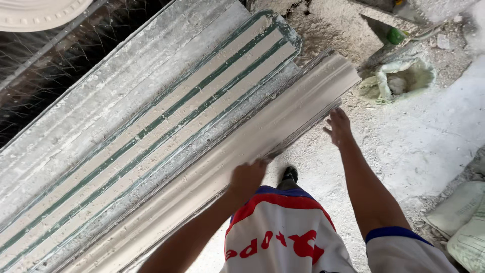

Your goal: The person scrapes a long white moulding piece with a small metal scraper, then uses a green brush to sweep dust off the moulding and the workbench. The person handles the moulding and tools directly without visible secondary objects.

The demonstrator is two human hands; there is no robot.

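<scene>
Gripping moulding (pixel 262 131) near edge: left hand (pixel 246 177) | right hand (pixel 339 126) spread wide at its end | floor (pixel 424 141) open rightward

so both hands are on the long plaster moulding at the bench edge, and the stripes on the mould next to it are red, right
Not quite: the stripes are green, not red. The head view shows the left hand and the right hand both at the near edge of the long plaster moulding, and the mould beside it carries green stripes running along its length.
</scene>
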